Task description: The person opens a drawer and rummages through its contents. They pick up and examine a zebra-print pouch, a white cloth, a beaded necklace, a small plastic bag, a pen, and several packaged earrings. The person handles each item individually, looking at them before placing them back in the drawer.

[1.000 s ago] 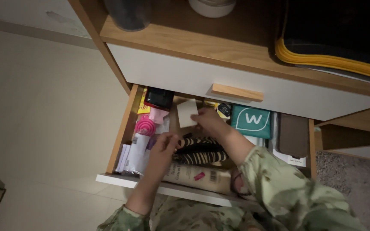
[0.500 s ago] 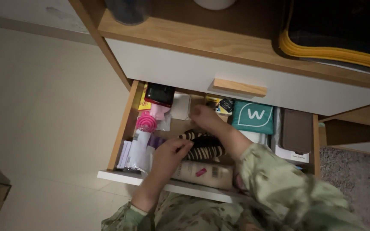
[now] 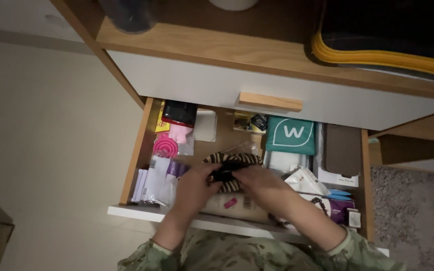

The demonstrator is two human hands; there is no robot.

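Crowded drawer (image 3: 135, 155): left hand (image 3: 193, 186) and right hand (image 3: 259, 183) both grasp striped bundle (image 3: 232, 159) mid-drawer.

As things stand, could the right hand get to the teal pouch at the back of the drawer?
Probably yes. The right hand is on the striped item, and the teal pouch lies just behind it, uncovered in the open drawer, clear of the upper drawer's front.
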